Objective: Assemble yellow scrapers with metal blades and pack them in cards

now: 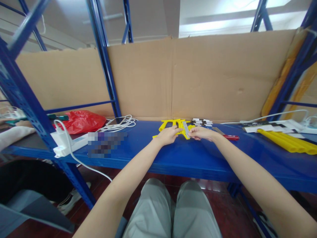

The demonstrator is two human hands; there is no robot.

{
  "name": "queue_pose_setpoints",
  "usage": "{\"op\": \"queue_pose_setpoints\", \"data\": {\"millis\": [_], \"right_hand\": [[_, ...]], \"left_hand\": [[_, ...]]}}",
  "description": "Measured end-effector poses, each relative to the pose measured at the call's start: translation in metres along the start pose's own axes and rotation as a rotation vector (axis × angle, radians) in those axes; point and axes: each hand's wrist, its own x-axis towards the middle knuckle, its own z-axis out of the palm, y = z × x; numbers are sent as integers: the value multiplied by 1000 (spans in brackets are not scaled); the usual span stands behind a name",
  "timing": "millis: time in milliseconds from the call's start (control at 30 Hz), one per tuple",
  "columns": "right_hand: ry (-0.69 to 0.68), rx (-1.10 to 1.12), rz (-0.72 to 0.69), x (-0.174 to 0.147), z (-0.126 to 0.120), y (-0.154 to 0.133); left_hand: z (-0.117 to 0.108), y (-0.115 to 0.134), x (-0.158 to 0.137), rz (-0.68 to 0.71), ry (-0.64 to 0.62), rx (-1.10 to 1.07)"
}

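Observation:
My left hand (168, 135) is closed on a yellow plastic part (184, 133) over the blue shelf top. From the other side, my right hand (199, 133) pinches a flat grey strip (186, 127) that lies against the yellow part. What my left fingers grip is partly hidden. Just behind my hands lie more yellow plastic pieces (164, 124), some with handle-like shapes. Close to my right wrist rests a red-handled tool (231, 137) with a flat metal blade, partly covered by my arm.
Small black-and-white pieces (202, 122) lie behind my right hand. Yellow tubes (284, 141) are at the right. To the left are a white power strip (76, 144), coiled white cable (121, 124) and a red plastic bag (85, 121). Cardboard (210, 76) backs the shelf; another person's sleeve (17, 136) shows.

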Motion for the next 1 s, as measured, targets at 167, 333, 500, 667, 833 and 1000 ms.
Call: {"op": "queue_pose_setpoints", "data": {"millis": [167, 333, 500, 667, 833, 1000], "right_hand": [[-106, 0, -48, -1, -3, 2], [-166, -17, -65, 2, -4, 6], [-147, -34, -46, 2, -5, 6], [-146, -57, -53, 1, -6, 6], [-164, -46, -54, 3, -8, 8], [-157, -14, -40, 1, -7, 5]], "left_hand": [[0, 2, 0, 26, -26, -7], [1, 6, 1, 83, -89, 69], [0, 8, 1, 84, -105, 119], [0, 8, 1, 84, -86, 153], [-2, 9, 2, 83, -100, 184], [-1, 10, 2, 79, -93, 203]]}}
